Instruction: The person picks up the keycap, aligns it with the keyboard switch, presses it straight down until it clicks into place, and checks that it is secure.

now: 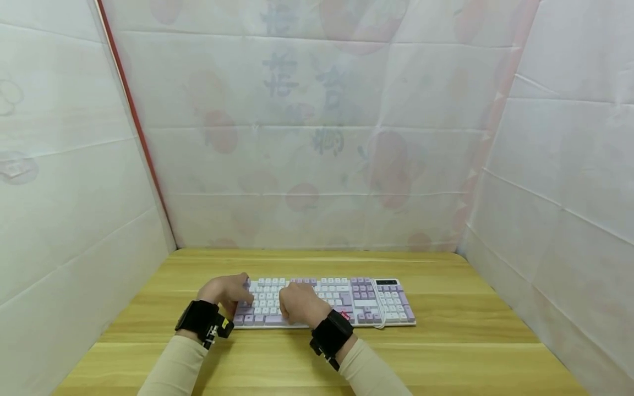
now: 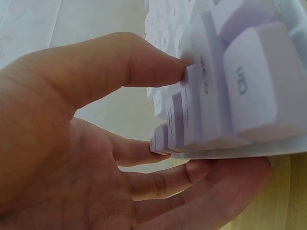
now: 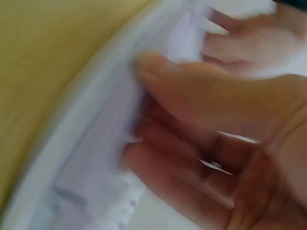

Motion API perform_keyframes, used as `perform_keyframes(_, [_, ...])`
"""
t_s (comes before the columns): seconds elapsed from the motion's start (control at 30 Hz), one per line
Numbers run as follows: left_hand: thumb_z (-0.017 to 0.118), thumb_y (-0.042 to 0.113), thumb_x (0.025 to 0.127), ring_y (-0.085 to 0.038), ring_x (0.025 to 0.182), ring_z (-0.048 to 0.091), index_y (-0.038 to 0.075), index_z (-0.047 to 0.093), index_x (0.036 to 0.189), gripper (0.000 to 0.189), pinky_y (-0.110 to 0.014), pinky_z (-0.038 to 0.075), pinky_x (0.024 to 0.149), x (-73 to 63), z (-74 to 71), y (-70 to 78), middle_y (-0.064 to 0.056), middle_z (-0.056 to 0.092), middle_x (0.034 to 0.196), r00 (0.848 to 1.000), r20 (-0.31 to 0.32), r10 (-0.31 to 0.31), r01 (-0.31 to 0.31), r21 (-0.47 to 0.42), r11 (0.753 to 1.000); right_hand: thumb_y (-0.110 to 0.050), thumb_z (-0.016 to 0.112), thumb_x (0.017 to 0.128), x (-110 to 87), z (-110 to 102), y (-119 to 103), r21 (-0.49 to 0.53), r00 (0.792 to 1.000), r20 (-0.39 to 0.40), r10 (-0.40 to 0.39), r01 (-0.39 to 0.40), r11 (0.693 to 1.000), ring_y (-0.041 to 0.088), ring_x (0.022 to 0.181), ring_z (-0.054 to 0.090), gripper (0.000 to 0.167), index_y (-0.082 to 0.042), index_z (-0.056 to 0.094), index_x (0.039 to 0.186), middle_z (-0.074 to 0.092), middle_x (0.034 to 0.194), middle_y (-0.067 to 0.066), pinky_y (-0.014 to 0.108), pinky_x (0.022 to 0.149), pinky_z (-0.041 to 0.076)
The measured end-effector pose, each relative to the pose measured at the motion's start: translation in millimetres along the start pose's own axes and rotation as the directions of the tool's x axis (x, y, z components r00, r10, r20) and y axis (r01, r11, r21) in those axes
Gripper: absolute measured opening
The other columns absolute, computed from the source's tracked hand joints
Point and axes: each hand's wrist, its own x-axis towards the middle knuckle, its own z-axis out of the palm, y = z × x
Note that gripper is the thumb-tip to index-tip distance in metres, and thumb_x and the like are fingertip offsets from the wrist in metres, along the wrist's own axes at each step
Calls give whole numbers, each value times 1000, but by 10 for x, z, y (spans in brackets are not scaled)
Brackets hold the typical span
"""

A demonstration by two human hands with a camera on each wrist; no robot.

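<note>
A white and lilac keyboard (image 1: 342,298) lies on the wooden table. At its left end, my left hand (image 1: 230,289) grips the edge. In the left wrist view the thumb (image 2: 158,67) presses on the side keys, while the other fingers reach along and beneath the keyboard's rim. My right hand (image 1: 301,303) is over the lower middle keys with its fingers curled. Blur softens the right wrist view, where thumb (image 3: 158,69) and forefinger stand apart over the keys, with nothing visible between them.
A folded white cable (image 1: 379,305) lies across the keyboard's right part, beside a small red tag (image 1: 345,315). Pale patterned sheets (image 1: 307,165) hang behind the table (image 1: 277,363) and at both sides. Each wrist wears a black strap with a camera.
</note>
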Motion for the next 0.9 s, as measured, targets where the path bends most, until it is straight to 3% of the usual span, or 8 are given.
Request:
perform_keyframes(0.17, [69, 11, 85, -30, 94, 68, -8, 27, 153, 82, -46, 65, 77, -5, 3, 3, -24, 58, 121, 1000, -1, 1, -1, -7, 1000, 6, 73, 79, 1, 27, -24, -65, 1000, -16, -2, 1, 998, 7, 56, 15, 59, -21, 29, 50, 17, 56, -8, 18, 49, 16])
perform_keyframes(0.4, [69, 11, 85, -31, 98, 66, -9, 24, 155, 86, -46, 65, 79, -15, 10, 3, -29, 54, 133, 1000, -5, 4, -4, 7, 1000, 5, 73, 79, -3, 29, -26, -77, 1000, -13, 0, -1, 997, 7, 55, 15, 58, -21, 31, 50, 18, 54, -8, 17, 48, 17])
perform_keyframes(0.63, [68, 9, 83, -31, 92, 67, -8, 27, 153, 83, -45, 65, 77, -15, 18, 0, -23, 58, 115, 1000, 1, -8, 8, -23, 1000, 9, 69, 76, -9, 32, -10, -25, 999, -30, -25, 25, 999, 7, 58, 9, 59, -21, 23, 55, 12, 60, -7, 20, 51, 10])
perform_keyframes(0.77, [70, 11, 82, -30, 96, 64, -9, 34, 149, 78, -45, 64, 81, -17, 23, -2, -23, 57, 122, 1000, -19, 3, -2, 12, 1000, 11, 66, 76, -13, 33, 16, 22, 999, -38, -37, 37, 999, 7, 58, 5, 58, -20, 21, 57, 10, 61, -7, 21, 53, 7])
perform_keyframes(0.9, [70, 11, 81, -30, 96, 64, -9, 30, 152, 83, -45, 64, 80, -6, 25, 2, -25, 55, 129, 1000, -22, 5, -5, 15, 1000, 11, 64, 76, -31, 12, 36, 49, 998, -41, -55, 57, 997, 7, 60, 3, 57, -20, 19, 61, 8, 64, -7, 22, 56, 6])
